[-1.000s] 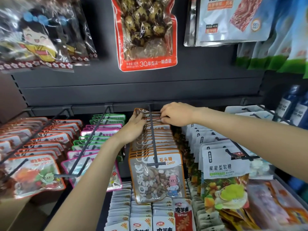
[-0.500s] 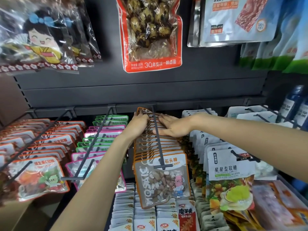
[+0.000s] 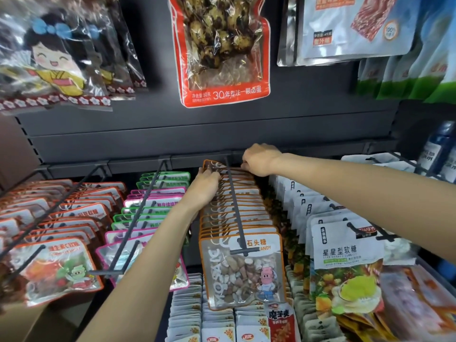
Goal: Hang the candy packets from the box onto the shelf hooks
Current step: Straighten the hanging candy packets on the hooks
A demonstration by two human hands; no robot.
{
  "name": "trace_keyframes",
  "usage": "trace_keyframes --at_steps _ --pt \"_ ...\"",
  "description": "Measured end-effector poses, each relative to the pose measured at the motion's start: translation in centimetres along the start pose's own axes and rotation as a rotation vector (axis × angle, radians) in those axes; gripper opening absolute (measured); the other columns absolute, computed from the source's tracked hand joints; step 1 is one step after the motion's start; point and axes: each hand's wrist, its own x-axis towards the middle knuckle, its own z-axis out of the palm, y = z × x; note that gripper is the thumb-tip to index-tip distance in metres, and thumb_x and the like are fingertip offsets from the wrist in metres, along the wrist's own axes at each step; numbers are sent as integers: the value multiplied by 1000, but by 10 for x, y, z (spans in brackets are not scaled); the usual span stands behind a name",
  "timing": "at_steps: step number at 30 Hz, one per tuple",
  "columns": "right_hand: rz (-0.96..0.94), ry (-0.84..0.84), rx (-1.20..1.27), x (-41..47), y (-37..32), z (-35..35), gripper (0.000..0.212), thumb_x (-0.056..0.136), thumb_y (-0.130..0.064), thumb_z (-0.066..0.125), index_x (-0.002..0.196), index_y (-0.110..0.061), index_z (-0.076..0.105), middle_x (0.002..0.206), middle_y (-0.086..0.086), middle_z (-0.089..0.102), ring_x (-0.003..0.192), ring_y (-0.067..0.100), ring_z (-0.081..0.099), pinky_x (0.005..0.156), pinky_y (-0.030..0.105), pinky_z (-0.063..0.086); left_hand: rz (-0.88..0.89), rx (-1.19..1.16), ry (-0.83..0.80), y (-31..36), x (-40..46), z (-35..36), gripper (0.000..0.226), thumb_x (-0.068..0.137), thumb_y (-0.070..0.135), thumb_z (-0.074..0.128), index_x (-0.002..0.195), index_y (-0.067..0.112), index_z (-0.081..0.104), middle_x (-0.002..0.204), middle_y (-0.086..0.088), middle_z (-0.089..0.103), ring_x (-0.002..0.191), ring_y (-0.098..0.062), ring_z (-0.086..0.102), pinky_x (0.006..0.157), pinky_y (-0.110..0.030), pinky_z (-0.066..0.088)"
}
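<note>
- We see the row of clear, orange-edged stone-candy packets (image 3: 240, 265) hanging in the centre of the frame, threaded one behind another on a long dark metal shelf hook (image 3: 234, 206) that runs from the back rail toward us.
- The left hand (image 3: 204, 187) rests against the left edge of the rearmost packets, fingers curled onto their tops; whether it pinches one we cannot tell.
- The right hand (image 3: 260, 160) sits at the right edge of the same rear packets, just beside the hook's base, knuckles up and fingers curled under on a packet's top edge.
- Left of centre hang pink- and green-edged packets (image 3: 148, 213), and further left, orange-and-white ones (image 3: 61, 267).
- Right of centre hang white soft-candy packets with fruit pictures (image 3: 345, 262).
- In the upper centre hangs a red-bordered pouch of brown eggs (image 3: 223, 50) against the dark grey back panel (image 3: 172, 134).
</note>
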Motion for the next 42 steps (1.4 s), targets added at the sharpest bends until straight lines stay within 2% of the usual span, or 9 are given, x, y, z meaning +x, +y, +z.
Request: trace_keyframes --at_steps 3,8,11,14,20,26,33,38,42 --pt "-29 -87 30 12 3 5 30 102 -25 46 123 -13 63 118 7 64 98 24 60 75 29 45 115 218 -40 0 0 1 41 103 21 28 135 2 48 148 -15 39 139 -31 33 114 -47 28" --pt "-25 -12 128 15 3 8 22 98 -14 53 112 -9 68 111 10 66 87 23 61 70 28 46 105 266 -35 6 -7 2 40 105 15 22 124 -3 52 145 -19 39 141 -30 26 116 -42 23" --pt "-55 82 93 12 0 5 18 95 -9 56 106 -8 70 107 11 67 85 23 60 70 28 46 101 250 -37 4 -4 2 39 104 14 25 130 -2 49 149 -18 35 143 -28 24 116 -37 22" --pt "-60 142 54 13 -1 5 17 94 -6 56 102 -7 71 103 11 68 81 22 58 69 28 46 75 228 -46 -5 5 2 41 104 21 26 134 4 48 153 -15 30 142 -24 26 108 -27 24" --pt "-8 45 282 10 9 -3 17 97 -8 54 101 -8 70 91 5 68 77 21 70 79 32 57 113 310 -72 -10 10 3 44 105 25 24 140 7 43 160 -9 16 148 -18 6 115 -31 13" --pt "-10 8 325 11 11 -2 16 89 -3 65 104 -4 70 92 6 66 75 20 69 77 30 58 120 383 -88 -7 11 1 41 105 24 28 136 3 47 159 -13 17 149 -23 4 117 -32 10" --pt "-112 121 -121 11 4 3 18 95 -10 52 97 -11 70 99 10 67 79 25 58 69 32 48 139 384 -83 -6 7 2 43 106 24 26 138 3 43 160 -10 15 149 -22 1 118 -33 8" --pt "-102 161 -215 8 6 1 20 97 -12 48 100 -11 68 96 9 66 73 23 52 63 31 40 113 356 -66 -6 8 4 46 105 27 23 144 6 37 160 -9 18 148 -20 8 117 -33 13" --pt "-102 167 -232 8 7 3 19 98 -13 47 102 -12 66 97 10 66 74 23 52 63 31 40 83 359 -46 -7 10 3 45 104 26 25 142 7 40 155 -13 27 142 -26 25 114 -34 22"
